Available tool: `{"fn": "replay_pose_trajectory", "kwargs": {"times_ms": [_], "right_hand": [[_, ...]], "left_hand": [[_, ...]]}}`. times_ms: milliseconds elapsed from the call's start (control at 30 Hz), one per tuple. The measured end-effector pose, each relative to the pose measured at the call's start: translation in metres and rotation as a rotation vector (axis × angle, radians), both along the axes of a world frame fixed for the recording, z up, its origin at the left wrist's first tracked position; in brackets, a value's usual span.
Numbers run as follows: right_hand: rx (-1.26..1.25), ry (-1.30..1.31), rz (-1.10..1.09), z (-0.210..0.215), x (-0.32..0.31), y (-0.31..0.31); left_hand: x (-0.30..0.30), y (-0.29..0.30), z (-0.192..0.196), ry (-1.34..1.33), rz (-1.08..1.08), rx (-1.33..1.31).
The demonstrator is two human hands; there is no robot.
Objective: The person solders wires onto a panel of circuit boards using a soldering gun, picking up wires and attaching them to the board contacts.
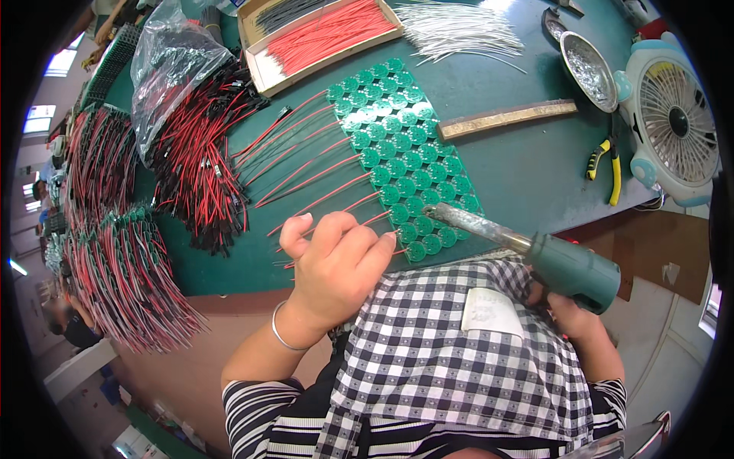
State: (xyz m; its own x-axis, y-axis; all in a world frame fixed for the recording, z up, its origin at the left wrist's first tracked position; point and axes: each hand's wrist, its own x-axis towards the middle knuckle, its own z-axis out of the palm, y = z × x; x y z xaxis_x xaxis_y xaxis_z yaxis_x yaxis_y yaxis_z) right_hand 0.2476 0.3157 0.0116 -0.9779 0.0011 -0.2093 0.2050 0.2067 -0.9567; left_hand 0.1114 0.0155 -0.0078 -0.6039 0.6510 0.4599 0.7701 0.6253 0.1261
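Observation:
A panel of round green circuit boards [413, 181] lies on the table in front of me. Red wires [329, 185] run leftward from its left edge, spaced down the rows. My left hand [336, 260] is closed at the panel's lower left edge, fingertips pinched on a red wire [401, 252] by the bottom rows. In my right hand [564, 314] is a soldering iron with a thick dark green handle [575, 269]. Its metal tip [437, 211] points left over the lower part of the panel; whether it touches a board I cannot tell.
A cardboard box [329, 34] of red and black wires sits at the back, beside loose white wires [462, 30]. Bundled red-black leads [202, 168] and wired boards [126, 268] fill the left. Rightward are a wooden strip [508, 118], metal bowl [587, 70], yellow-handled cutters [604, 164] and fan [674, 118].

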Motion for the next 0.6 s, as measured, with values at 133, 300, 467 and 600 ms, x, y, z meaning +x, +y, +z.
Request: {"fn": "replay_pose_trajectory", "kwargs": {"times_ms": [133, 300, 467, 600], "right_hand": [[-0.071, -0.020, -0.003, -0.001, 0.002, 0.001], [-0.007, -0.070, -0.010, -0.001, 0.008, 0.005], [0.257, 0.087, 0.173, 0.001, 0.004, 0.012], [0.359, 0.136, 0.228, 0.008, -0.002, 0.007]], "left_hand": [[0.000, 0.003, 0.001, 0.004, 0.008, 0.007], [0.009, 0.000, 0.004, 0.014, -0.019, -0.002], [0.015, 0.002, 0.002, -0.019, -0.018, 0.008], [0.015, 0.003, 0.001, -0.016, -0.021, -0.008]]}}
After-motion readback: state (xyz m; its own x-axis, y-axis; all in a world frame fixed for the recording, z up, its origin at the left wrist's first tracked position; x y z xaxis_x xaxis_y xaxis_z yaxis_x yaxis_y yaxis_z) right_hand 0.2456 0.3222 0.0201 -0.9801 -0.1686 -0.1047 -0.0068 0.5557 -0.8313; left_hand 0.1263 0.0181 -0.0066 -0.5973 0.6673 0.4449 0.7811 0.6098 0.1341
